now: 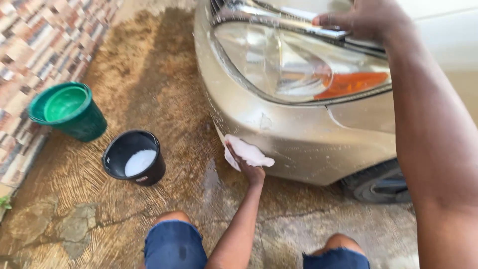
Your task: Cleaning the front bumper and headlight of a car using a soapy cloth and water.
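Observation:
I crouch at the front corner of a gold car. My left hand (252, 172) presses a white soapy cloth (246, 152) against the lower edge of the wet bumper (308, 134). My right hand (366, 20) rests on the edge of the hood, just above the clear headlight (294, 65) with its orange corner lens. Its fingers lie flat on the metal and hold nothing. Both my knees in blue denim shorts show at the bottom of the view.
A black bucket (133, 158) with white suds stands on the wet paved ground to my left. A green bucket (69, 110) sits beyond it by a brick wall (30, 45). The front tyre (381, 184) is under the bumper at right.

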